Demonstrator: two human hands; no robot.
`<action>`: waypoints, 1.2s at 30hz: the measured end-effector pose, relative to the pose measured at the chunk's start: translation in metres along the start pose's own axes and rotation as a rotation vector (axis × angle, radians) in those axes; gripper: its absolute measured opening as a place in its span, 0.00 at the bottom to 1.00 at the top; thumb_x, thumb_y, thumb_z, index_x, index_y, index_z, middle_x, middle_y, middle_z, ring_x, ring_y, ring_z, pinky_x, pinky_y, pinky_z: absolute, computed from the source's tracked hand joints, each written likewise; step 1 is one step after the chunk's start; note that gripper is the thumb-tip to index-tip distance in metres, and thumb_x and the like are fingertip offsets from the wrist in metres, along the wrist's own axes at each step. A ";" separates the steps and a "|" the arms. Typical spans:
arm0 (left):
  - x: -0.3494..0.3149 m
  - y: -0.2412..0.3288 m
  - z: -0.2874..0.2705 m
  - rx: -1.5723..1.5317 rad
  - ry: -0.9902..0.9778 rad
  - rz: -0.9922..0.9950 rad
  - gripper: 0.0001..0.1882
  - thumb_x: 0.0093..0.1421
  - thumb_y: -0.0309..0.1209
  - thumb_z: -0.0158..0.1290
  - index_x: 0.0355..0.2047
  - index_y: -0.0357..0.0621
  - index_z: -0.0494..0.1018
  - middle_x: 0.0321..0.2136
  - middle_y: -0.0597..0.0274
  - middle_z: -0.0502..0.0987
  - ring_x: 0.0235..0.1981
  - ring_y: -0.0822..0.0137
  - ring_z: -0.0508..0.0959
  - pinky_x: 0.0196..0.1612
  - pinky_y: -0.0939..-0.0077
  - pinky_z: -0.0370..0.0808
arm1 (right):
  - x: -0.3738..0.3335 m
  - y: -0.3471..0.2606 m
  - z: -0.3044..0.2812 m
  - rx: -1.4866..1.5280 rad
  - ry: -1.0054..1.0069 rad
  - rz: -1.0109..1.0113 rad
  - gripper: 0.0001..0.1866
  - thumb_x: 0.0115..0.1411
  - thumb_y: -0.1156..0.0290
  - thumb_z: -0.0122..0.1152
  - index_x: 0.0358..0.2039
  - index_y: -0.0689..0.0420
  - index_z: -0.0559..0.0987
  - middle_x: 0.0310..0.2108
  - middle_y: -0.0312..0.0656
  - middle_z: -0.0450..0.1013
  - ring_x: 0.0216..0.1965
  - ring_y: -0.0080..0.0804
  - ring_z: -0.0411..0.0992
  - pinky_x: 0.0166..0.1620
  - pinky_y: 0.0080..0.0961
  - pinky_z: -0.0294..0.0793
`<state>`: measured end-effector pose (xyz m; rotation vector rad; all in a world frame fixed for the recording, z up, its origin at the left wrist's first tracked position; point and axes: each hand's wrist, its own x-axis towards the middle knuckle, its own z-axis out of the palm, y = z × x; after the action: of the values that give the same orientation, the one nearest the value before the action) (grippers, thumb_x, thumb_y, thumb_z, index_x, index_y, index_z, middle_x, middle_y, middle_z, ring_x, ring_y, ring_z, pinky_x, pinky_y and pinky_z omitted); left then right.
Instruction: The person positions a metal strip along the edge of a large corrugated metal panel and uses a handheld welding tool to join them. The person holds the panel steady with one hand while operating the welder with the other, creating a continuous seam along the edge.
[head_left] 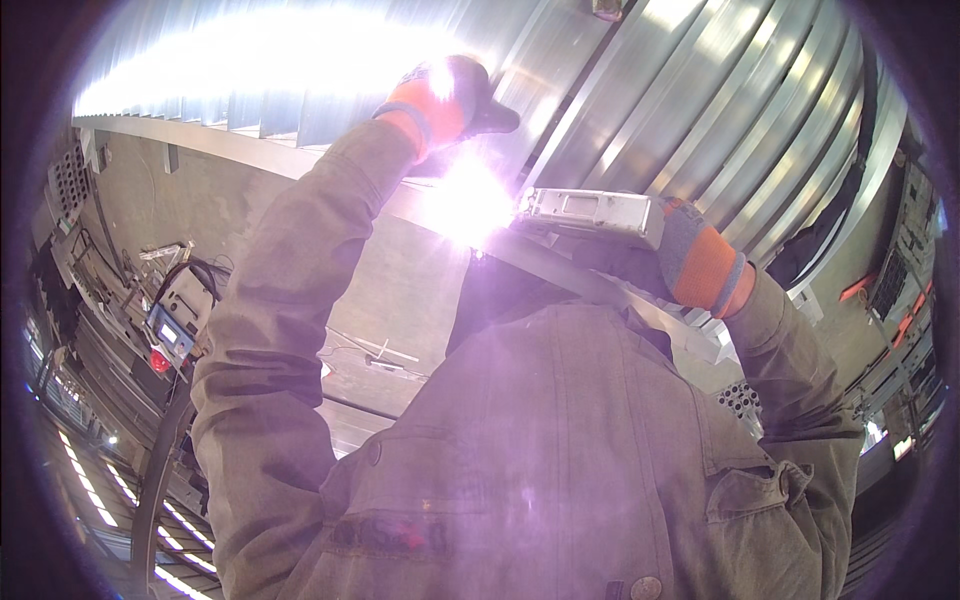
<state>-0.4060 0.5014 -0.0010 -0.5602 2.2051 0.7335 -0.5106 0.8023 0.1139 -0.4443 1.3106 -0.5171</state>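
- Left hand point(440, 100): orange-and-black work glove, raised at the upper centre against the ribbed metal sheeting point(700, 100). The fingers are curled in, but glare hides whether the grip is clamped on anything; cannot tell.
- Right hand point(700, 262): grey-and-orange work glove at centre right, grip closed around one end of the welding shield point(590, 213).
- Welding shield: flat, pale grey, rectangular panel held roughly level, just right of the arc flash and above the person's chest.
- Arc flash point(468, 200): white-violet glare between the two hands, just below the left hand, at the edge of the metal beam point(640, 305).
- Metal beam: long pale bar running diagonally under the sheeting from upper left to lower right.
- Jacket point(540, 450): grey-green work jacket with a buttoned chest pocket, filling the lower half of the view; both sleeves reach upward.
- Welding machine point(172, 325): boxy grey unit with a small lit panel and black cables, standing well apart at the far left.
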 end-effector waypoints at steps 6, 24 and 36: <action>-0.006 -0.003 0.002 0.016 0.076 0.049 0.29 0.55 0.59 0.70 0.25 0.42 0.79 0.18 0.59 0.78 0.20 0.59 0.78 0.29 0.59 0.77 | 0.002 0.004 0.004 0.105 0.005 0.008 0.23 0.78 0.62 0.59 0.68 0.61 0.78 0.62 0.51 0.78 0.61 0.38 0.80 0.64 0.34 0.80; -0.028 0.016 -0.008 0.028 -0.035 -0.109 0.29 0.63 0.60 0.62 0.36 0.42 0.84 0.30 0.52 0.84 0.34 0.52 0.84 0.44 0.54 0.80 | -0.002 0.009 0.005 -0.196 0.134 -0.112 0.22 0.69 0.62 0.76 0.60 0.55 0.86 0.48 0.44 0.88 0.47 0.27 0.86 0.50 0.29 0.85; -0.145 -0.130 0.088 -0.555 1.140 -0.317 0.20 0.73 0.36 0.62 0.61 0.41 0.80 0.54 0.55 0.84 0.49 0.66 0.82 0.50 0.69 0.80 | -0.002 0.018 -0.003 -0.384 0.226 -0.291 0.21 0.69 0.63 0.76 0.59 0.55 0.86 0.46 0.44 0.88 0.46 0.30 0.86 0.49 0.30 0.86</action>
<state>-0.1935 0.4861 0.0155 -1.9406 2.7383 0.9902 -0.5118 0.8181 0.1043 -0.9256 1.5804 -0.5692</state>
